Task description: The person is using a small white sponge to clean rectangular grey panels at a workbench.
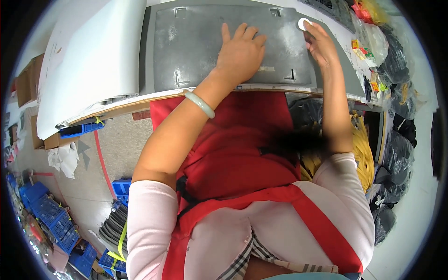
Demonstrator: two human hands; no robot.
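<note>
Your left hand (240, 51) lies flat, fingers spread and gripping nothing, on the grey panel (196, 46) that covers most of the bench in front of you. The palm presses near the panel's middle, a little toward the near edge, with the fingertips pointing away from you. A pale green bangle (199, 103) sits on that wrist. Your right hand (321, 44) is at the panel's far right corner, fingers curled together with the tips pinching or pressing a small white disc (304, 23); whether the disc is actually gripped or only touched cannot be told from here. The disc lies just beyond and slightly left of your right fingertips, touching them, and well apart from the left hand, so the right hand is plainly the nearer one. The panel's long axis runs left to right across your view, its near edge along the bench rim above your red apron (233, 158). To the left, a large white sheet (93, 56) overlaps the panel's left edge. On the right, bagged dark parts (396, 60) are heaped beside the bench, and blue crates (51, 214) stand on the floor at lower left.
</note>
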